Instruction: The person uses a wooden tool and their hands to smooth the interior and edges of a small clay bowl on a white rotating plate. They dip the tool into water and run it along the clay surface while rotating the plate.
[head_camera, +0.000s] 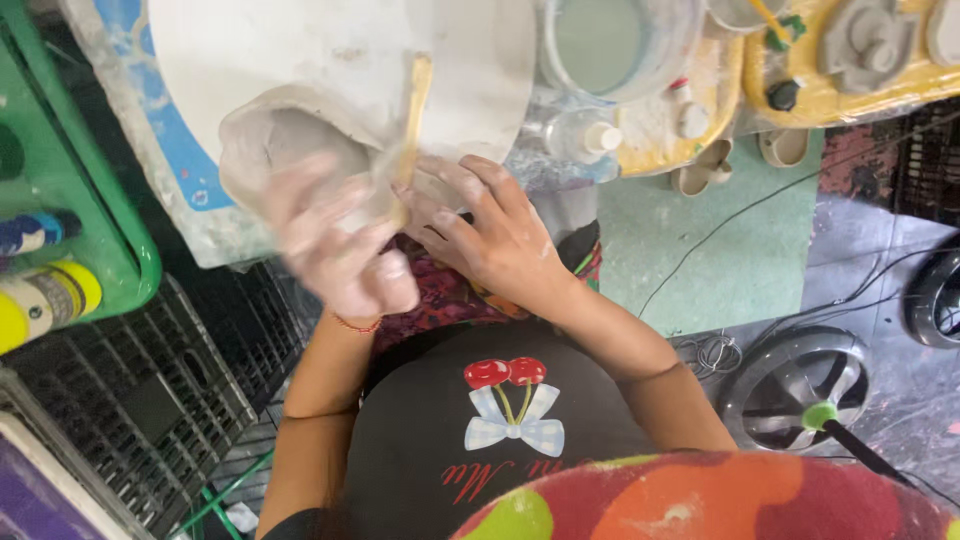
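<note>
Your left hand (335, 240), blurred, cups the clay pot (290, 150), fingers spread. At 3 o'clock your right hand (490, 235) pinches the wooden stick (412, 115) against its rim.

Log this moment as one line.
left hand: blurred, on clay piece | right hand: holds wooden stick | white board beneath

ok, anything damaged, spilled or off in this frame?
Nothing damaged or spilled that I can tell. Left hand is motion-blurred against the grey clay piece; right hand holds a wooden stick to it. Both hands are clay-smeared. Loose cables trail across the floor.
</note>
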